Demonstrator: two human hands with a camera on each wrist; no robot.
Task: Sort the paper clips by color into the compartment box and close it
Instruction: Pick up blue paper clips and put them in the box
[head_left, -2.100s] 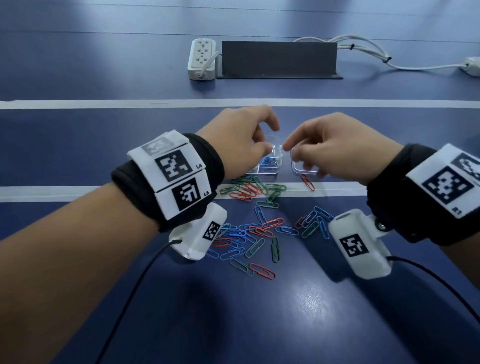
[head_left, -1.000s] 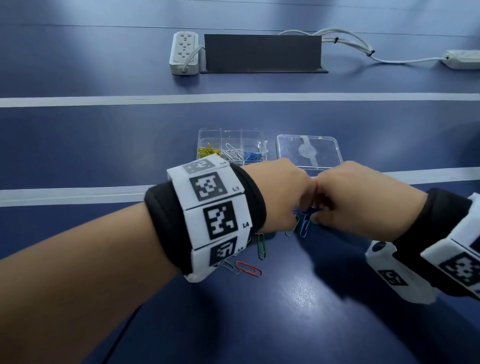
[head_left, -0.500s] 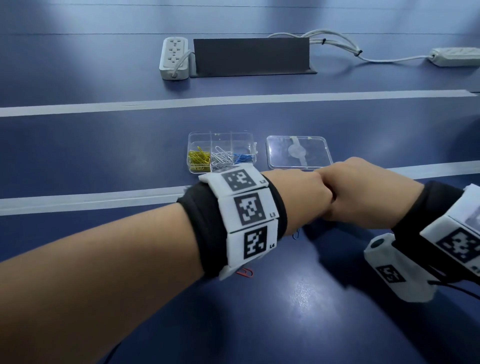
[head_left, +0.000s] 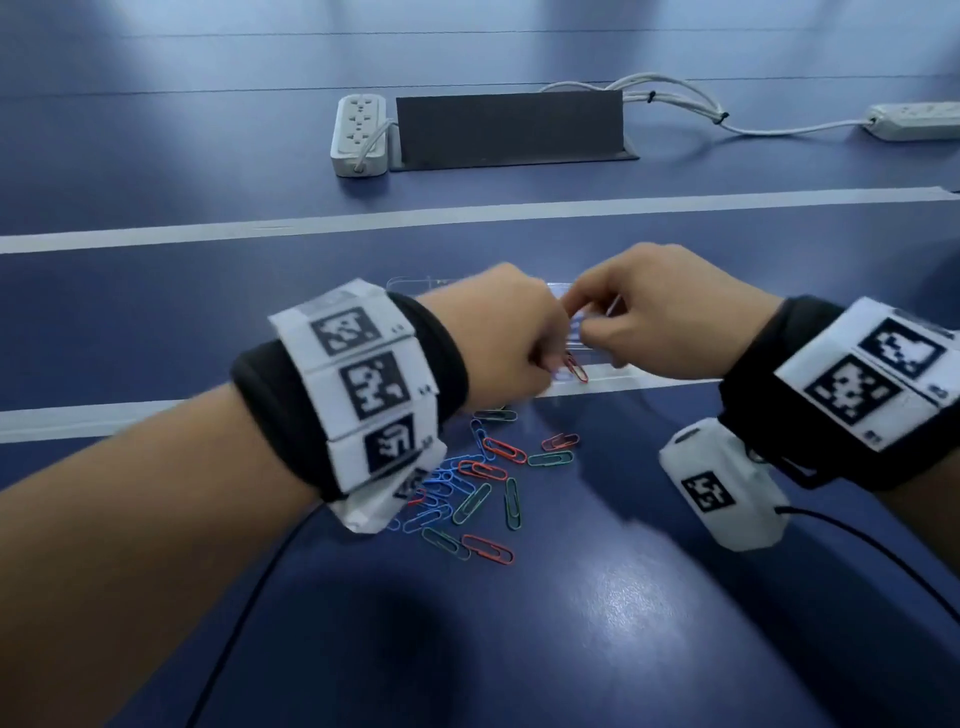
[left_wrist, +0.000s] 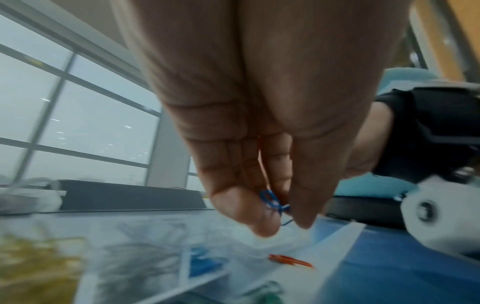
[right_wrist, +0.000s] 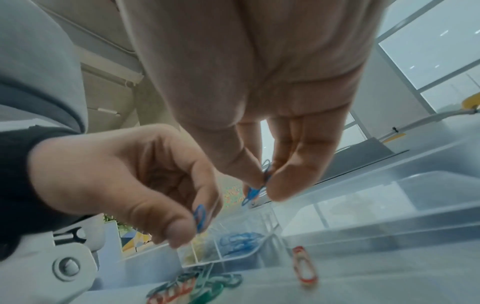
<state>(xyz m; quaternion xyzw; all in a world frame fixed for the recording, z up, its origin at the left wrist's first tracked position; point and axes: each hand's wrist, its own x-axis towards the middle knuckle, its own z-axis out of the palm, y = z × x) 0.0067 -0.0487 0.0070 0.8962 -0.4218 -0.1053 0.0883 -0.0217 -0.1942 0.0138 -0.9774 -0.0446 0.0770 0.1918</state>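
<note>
My left hand (head_left: 524, 343) and right hand (head_left: 597, 332) meet over the clear compartment box (head_left: 415, 283), which they mostly hide. In the left wrist view, my left hand (left_wrist: 283, 222) pinches blue clips (left_wrist: 271, 200) above the box's blue compartment (left_wrist: 205, 263). In the right wrist view, my right hand (right_wrist: 262, 189) pinches a blue clip (right_wrist: 253, 192) between thumb and fingers. My left hand (right_wrist: 192, 228) holds another blue clip (right_wrist: 200, 216) there, over the blue compartment (right_wrist: 239, 242). Loose red, green and blue clips (head_left: 478, 483) lie near me.
A single red clip (head_left: 576, 369) lies on the white tape line just before the box. The open clear lid (right_wrist: 415, 197) lies to the box's right. A power strip (head_left: 358, 132), a dark panel (head_left: 509, 127) and cables sit far back.
Both hands were down together at the loose pile. They have since lifted and moved forward over the box, each carrying blue clips.
</note>
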